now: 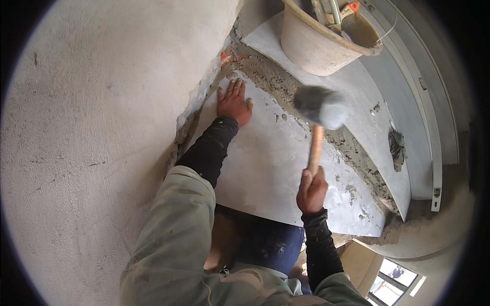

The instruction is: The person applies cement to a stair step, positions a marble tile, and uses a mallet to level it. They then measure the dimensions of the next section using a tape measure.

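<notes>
My left hand [235, 103] lies flat with its fingers stretched out on a grey slab [265, 163], close to its far left end by the wall. In my right hand [312, 190] is the wooden handle of a rubber mallet [321, 108]. The mallet's dark and grey head is smeared by motion and shows over the slab's far edge; whether it touches the slab I cannot tell. Rough mortar [273, 76] runs along that far edge. Wet grey spots dot the slab's right part.
A rough plastered wall [102, 127] rises on the left. Beyond the mortar, a second slab [375, 132] carries a tub [319, 51] with tools and a brush [348, 10], plus a dark crumpled rag [396, 149]. A long metal level [436, 173] curves along the right. A window [393, 280] shows lower right.
</notes>
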{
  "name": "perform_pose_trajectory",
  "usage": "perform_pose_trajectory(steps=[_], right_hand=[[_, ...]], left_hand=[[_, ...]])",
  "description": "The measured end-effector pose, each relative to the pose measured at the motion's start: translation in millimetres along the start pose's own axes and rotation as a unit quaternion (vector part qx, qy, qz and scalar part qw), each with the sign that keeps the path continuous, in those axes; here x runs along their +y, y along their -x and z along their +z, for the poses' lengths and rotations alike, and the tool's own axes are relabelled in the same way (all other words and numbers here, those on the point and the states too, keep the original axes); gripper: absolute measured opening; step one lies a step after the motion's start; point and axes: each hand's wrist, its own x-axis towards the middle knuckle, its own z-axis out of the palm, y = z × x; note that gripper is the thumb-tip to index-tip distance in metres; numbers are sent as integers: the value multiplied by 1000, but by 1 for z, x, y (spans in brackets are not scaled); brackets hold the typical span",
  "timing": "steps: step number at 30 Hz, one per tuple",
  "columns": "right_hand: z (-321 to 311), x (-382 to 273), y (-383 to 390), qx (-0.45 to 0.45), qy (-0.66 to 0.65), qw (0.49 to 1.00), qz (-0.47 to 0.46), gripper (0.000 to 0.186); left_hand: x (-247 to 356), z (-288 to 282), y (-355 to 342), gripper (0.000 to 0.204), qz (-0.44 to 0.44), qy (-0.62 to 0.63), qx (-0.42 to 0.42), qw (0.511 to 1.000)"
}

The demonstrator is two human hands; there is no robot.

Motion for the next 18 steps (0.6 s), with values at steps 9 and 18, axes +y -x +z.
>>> perform_pose_trajectory(steps=[9,18], right_hand=[[35,39,7,-39,-9,999,1,40],[16,-18,-5,125,-239,958,-96,48]], left_hand=[[11,3,-5,66,5,29,21,999],[8,1,-9,62,2,41,28,999]])
